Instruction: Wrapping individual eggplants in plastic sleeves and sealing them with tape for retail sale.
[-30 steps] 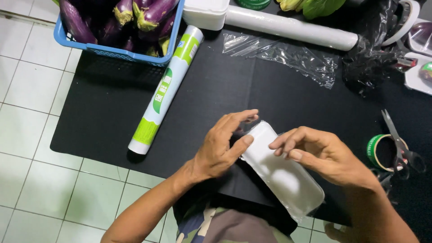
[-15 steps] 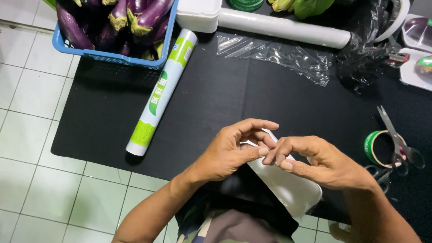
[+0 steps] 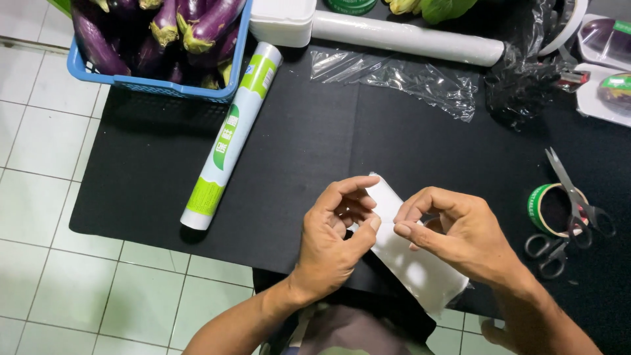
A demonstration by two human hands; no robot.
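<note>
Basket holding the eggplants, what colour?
Blue, a plastic basket at top left of the head view, its only view.

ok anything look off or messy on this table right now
Mostly tidy. The one untidy spot is the loose sheet of clear plastic wrap, lying crumpled on the black mat below the long white roll. The left hand and right hand hold a white foam tray that looks undamaged.
</note>
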